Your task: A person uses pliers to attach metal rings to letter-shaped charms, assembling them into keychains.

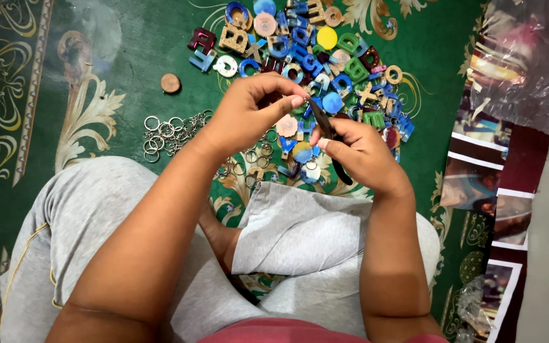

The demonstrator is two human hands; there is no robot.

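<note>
My left hand [252,108] pinches a small dark piece, mostly hidden by the fingers, above the green carpet. My right hand [360,152] grips black-handled pliers [326,130], whose tip points up toward the left fingertips. Just beyond both hands lies a pile of colourful resin letters and discs [312,57] in blue, green, yellow, maroon and wood tones. A heap of metal key rings and chains [169,132] lies left of my left wrist. I sit cross-legged in grey trousers [84,216].
A small round wooden disc [171,83] lies apart from the pile on the patterned green carpet [128,44]. Printed photo sheets [497,190] and clear plastic bags [528,57] lie along the right side.
</note>
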